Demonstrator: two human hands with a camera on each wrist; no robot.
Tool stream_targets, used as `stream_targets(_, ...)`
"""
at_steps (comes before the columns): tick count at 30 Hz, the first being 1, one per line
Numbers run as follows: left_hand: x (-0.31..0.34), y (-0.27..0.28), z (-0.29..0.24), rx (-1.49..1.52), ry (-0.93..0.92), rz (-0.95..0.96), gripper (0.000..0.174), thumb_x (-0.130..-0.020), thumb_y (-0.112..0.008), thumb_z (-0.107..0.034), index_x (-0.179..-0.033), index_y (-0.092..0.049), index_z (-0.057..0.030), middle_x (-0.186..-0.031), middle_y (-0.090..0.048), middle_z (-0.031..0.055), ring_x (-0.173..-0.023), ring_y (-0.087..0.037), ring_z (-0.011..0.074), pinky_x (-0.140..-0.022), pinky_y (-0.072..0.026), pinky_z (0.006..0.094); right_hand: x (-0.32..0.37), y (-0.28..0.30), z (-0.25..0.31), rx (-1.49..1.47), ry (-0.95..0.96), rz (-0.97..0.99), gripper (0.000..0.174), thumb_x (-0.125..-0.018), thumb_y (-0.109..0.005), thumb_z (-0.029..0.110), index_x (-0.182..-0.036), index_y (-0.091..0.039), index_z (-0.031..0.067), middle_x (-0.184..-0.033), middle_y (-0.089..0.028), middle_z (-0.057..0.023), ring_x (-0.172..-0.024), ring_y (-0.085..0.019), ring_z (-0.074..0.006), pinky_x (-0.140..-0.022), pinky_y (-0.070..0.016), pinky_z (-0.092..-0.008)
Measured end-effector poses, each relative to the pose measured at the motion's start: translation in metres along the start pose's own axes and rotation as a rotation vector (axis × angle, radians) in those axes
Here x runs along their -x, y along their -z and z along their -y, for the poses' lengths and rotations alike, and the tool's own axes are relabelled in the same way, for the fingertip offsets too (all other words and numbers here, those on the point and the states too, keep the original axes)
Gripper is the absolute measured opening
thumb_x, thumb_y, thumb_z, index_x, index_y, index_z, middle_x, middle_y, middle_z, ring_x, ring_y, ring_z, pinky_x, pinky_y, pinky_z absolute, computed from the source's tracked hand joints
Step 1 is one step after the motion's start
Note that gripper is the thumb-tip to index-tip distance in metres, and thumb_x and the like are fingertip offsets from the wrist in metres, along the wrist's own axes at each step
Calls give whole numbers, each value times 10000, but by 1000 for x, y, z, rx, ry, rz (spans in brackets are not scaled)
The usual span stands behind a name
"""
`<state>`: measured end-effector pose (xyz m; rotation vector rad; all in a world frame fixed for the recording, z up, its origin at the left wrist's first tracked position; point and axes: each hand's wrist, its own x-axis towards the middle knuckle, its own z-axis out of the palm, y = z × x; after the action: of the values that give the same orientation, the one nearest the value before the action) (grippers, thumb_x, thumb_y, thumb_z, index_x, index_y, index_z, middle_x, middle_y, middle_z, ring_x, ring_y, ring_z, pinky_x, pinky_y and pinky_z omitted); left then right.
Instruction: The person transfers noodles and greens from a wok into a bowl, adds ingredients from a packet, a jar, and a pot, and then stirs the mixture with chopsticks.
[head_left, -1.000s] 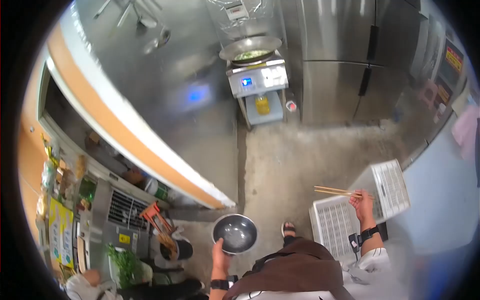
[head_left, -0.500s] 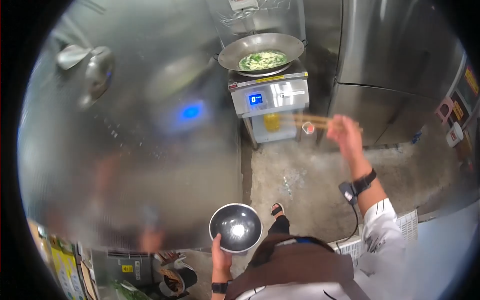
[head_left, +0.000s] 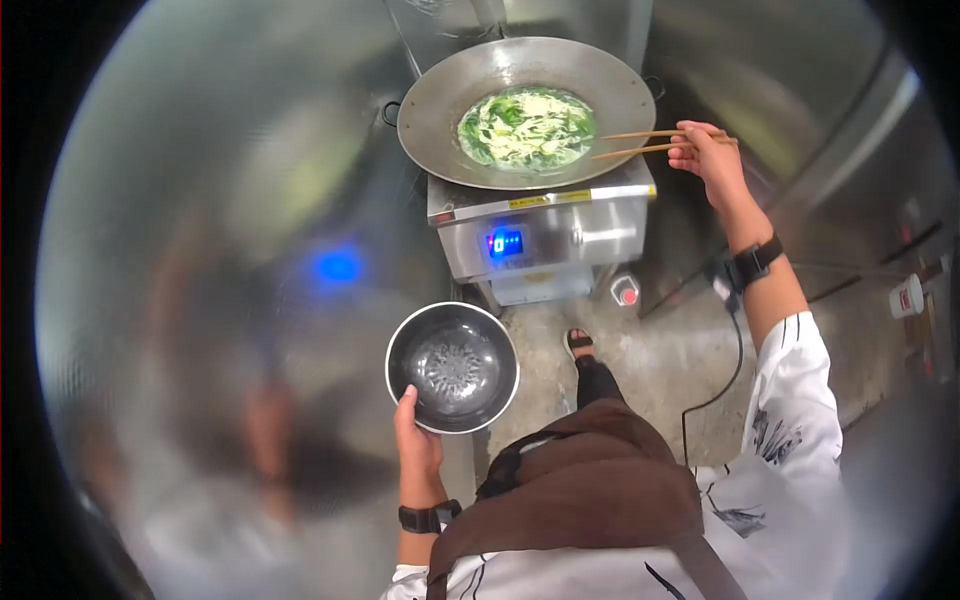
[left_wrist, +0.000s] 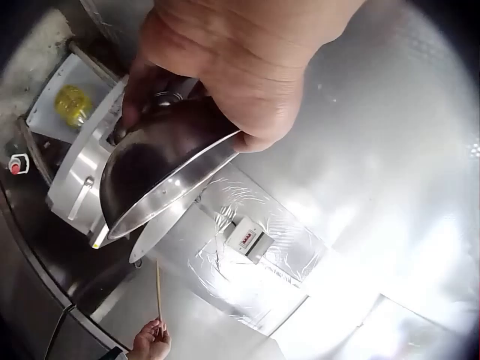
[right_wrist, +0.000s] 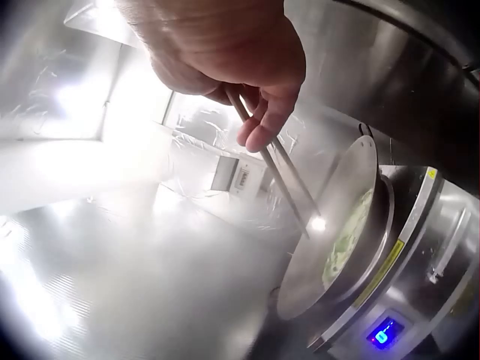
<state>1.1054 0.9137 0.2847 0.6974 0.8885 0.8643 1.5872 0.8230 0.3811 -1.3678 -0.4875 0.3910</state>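
My left hand (head_left: 418,440) holds a round metal bowl (head_left: 450,370) by its near left side, the thumb over the pale rim and the other fingers underneath. In the left wrist view the bowl (left_wrist: 169,154) shows its dark outside. Up at the right of the head view, my right hand (head_left: 712,165) grips a pair of wooden chopsticks (head_left: 645,134), tips slightly apart and pointing left over the wok's right side. The wide two-handled wok (head_left: 430,125) contains green leaves and pale yellow strands (head_left: 528,130) in liquid.
Beneath the wok stands a steel cooker (head_left: 560,235) with a lit blue display (head_left: 505,242). A steel wall (head_left: 330,180) runs along the left. On the floor near the cooker is a container with a red cap (head_left: 627,293). A cable (head_left: 738,370) hangs from the right wrist.
The person has moved up to the cooker, so the wok appears nearer. My right hand has carried the chopsticks forward over the wok. My left hand still holds the bowl, now raised.
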Motion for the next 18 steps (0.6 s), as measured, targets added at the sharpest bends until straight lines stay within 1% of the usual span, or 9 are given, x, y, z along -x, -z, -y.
stream_targets(3, -49, -29, 4, 24, -7, -92, 407, -879, -493, -269, -1167, -475, 19, -1127, -558, 125, -1017, -556, 225, -866, -442, 363, -107, -25, -29, 122, -63, 39, 221, -860, -523, 158, -973, -553, -30, -830, -579, -108, -627, -593, -163, -551, -528, -282)
stream_targets(4, -59, -38, 5, 21, -35, -79, 423, -873, -506, -277, -1177, -469, 15, -1149, -548, 122, -1057, -532, 238, -883, -432, 378, -138, -32, -40, 142, -89, 37, 218, -858, -524, 159, -965, -553, -29, -815, -575, -103, -609, -590, -159, -529, -522, -278)
stream_targets(6, -68, -65, 2, 121, 14, -248, 433, -868, -515, -282, -1184, -466, 9, -1165, -540, 119, -1073, -522, 245, -890, -427, 388, -187, -40, -59, 195, -150, 36, 212, -852, -525, 160, -943, -546, -31, -777, -566, -97, -576, -583, -152, -484, -506, -270)
stream_targets(7, -78, -79, 2, 186, 28, -318, 438, -865, -520, -284, -1187, -465, 7, -1172, -536, 117, -1081, -517, 249, -894, -425, 392, -209, -45, -63, 220, -174, 57, 226, -852, -512, 150, -977, -546, -35, -789, -561, -97, -592, -580, -151, -503, -503, -268)
stream_targets(8, -86, -94, 1, 205, -6, -303, 450, -858, -532, -294, -1198, -460, -6, -1194, -522, 113, -1088, -512, 247, -899, -419, 404, -228, -50, -70, 247, -202, 80, 244, -852, -498, 139, -1010, -546, -40, -801, -556, -97, -608, -576, -150, -522, -501, -266)
stream_targets(11, -115, -104, -1, 120, -23, -404, 458, -858, -536, -299, -1202, -457, -7, -1188, -524, 109, -1083, -511, 234, -899, -417, 399, -268, -60, -89, 253, -252, 101, 270, -854, -488, 132, -1047, -543, -49, -823, -563, -106, -614, -580, -155, -531, -504, -269)
stream_targets(12, -123, -110, -4, 68, -50, -405, 475, -848, -539, -314, -1226, -445, -42, -1185, -530, 105, -1067, -526, 242, -877, -436, 414, -281, -60, -101, 206, -246, 103, 269, -857, -493, 135, -1048, -543, -48, -821, -569, -111, -603, -584, -156, -521, -508, -270)
stream_targets(16, -144, -134, -11, 46, -102, -430, 473, -850, -542, -316, -1216, -450, -32, -1183, -528, 107, -1059, -528, 241, -887, -428, 406, -316, -61, -125, 50, -239, 101, 275, -866, -484, 125, -1078, -538, -41, -877, -583, -121, -627, -594, -157, -543, -516, -269)
stream_targets(18, -159, -133, -12, 24, -81, -424, 473, -851, -541, -312, -1217, -447, -27, -1184, -526, 110, -1064, -524, 241, -894, -423, 407, -322, -68, -134, 38, -253, 158, 273, -876, -469, 125, -1090, -545, -26, -921, -591, -114, -658, -587, -140, -568, -502, -256)
